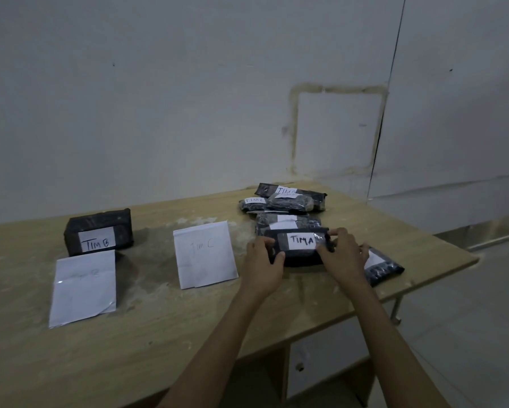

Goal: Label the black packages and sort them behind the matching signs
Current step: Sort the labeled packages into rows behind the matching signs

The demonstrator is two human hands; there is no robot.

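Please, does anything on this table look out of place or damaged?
The white paper sign on the left has a creased, bent lower right corner. A black wrapped package labelled TIM C lies in the heap at the back right, not behind the white TIM C paper sign.

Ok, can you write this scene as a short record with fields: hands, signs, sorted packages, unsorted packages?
hands: left hand and right hand both grip the TIM A package
signs: sign B at left, faint writing; sign TIM C in the middle; both flat on the table
sorted: TIM B package stands behind sign B
unsorted: pile of labelled packages at far right; one more package beside the right hand
sign for A: not visible
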